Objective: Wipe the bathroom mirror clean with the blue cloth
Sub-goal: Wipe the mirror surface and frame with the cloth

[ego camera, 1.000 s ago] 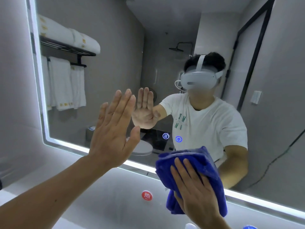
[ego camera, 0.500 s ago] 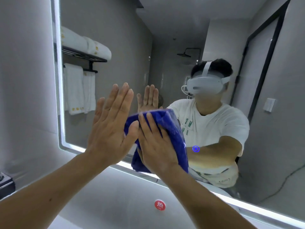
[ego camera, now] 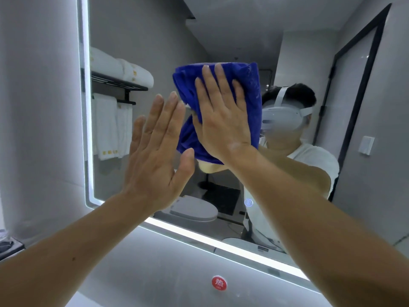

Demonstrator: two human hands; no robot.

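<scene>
The bathroom mirror (ego camera: 143, 41) fills the wall ahead, framed by a lit white strip. My right hand (ego camera: 221, 116) presses the bunched blue cloth (ego camera: 247, 85) flat against the glass high in the middle, fingers straight and spread. My left hand (ego camera: 155, 156) lies flat on the mirror lower and to the left, fingers straight and together, its thumb near the cloth's lower edge. Both forearms reach up from the bottom of the view. Part of the cloth is hidden under my right hand.
A round red sticker (ego camera: 219, 282) sits on the grey wall below the mirror. A small lit touch button (ego camera: 248, 202) shows on the glass. A dark object (ego camera: 6, 247) lies at the far left edge. The mirror reflects a towel rack, a toilet and a person wearing a headset.
My right hand has swept the blue cloth from the mirror's lower right edge up and left to the upper middle. My left hand stays flat on the glass.
</scene>
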